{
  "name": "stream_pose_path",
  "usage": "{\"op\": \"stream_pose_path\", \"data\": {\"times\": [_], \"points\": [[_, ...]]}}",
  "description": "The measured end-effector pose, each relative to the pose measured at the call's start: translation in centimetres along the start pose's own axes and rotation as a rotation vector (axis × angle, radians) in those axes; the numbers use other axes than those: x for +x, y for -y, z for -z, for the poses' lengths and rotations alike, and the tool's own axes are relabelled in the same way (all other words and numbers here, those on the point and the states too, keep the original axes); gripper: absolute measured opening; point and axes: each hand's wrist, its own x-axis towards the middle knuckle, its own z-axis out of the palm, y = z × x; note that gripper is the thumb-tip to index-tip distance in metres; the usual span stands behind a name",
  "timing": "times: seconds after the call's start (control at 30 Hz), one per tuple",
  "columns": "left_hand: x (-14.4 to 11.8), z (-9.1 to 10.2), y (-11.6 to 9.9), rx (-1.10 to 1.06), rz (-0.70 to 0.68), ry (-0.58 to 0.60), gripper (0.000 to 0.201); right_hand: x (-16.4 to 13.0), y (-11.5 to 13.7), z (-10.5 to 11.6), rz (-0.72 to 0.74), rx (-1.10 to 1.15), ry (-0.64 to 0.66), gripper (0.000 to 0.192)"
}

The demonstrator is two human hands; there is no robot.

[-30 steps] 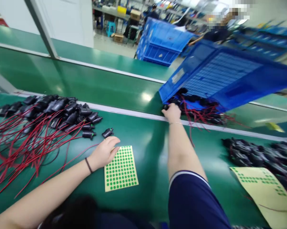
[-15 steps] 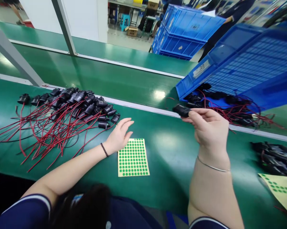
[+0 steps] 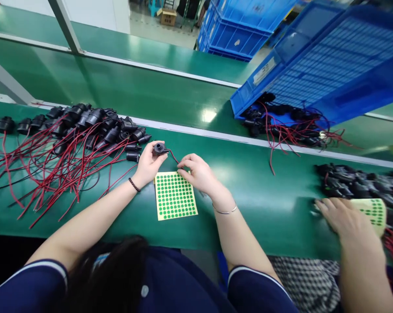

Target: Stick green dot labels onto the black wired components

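My left hand (image 3: 148, 165) holds a small black connector (image 3: 159, 149) with a red wire trailing right. My right hand (image 3: 198, 172) rests its fingertips at the top right corner of a yellow sheet of green dot stickers (image 3: 175, 195) lying on the green bench (image 3: 248, 200). Whether the right fingers pinch a sticker or the wire cannot be told. A big heap of black connectors with red wires (image 3: 68, 143) lies just left of my left hand.
A tilted blue crate (image 3: 320, 65) spills more wired connectors (image 3: 281, 124) onto the conveyor behind. At the right, a co-worker's hand (image 3: 340, 219) touches another sticker sheet (image 3: 374, 211) beside a pile of black parts (image 3: 356, 182). Stacked blue crates (image 3: 238, 26) stand far back.
My right hand brought a connector from the blue crate toward me; the left hand now holds it. My right hand came down to the sticker sheet. A co-worker's hand appeared at right.
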Motion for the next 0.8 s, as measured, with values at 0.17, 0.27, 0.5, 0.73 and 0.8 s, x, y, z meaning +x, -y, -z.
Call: {"op": "stream_pose_path", "data": {"times": [0.17,0.27,0.5,0.73,0.8], "points": [[-0.7,-0.5,-0.1,-0.177,0.114,0.071,0.047,-1.0,-0.7,-0.8,-0.019,-0.11,0.1,0.016],[-0.8,-0.6,-0.2,-0.205,0.147,0.086,0.048,-1.0,-0.4,-0.8,-0.02,-0.147,0.108,0.012],[-0.7,-0.3,-0.1,-0.223,0.169,0.121,0.05,-1.2,-0.4,-1.3,-0.007,-0.213,0.097,0.007],[-0.5,-0.3,0.4,-0.16,0.131,0.116,0.049,-1.2,-0.5,-1.6,-0.008,-0.217,0.105,0.008],[-0.4,-0.2,0.6,-0.097,0.087,0.104,0.047,-1.2,-0.4,-1.6,-0.009,-0.209,0.106,0.012]]}}
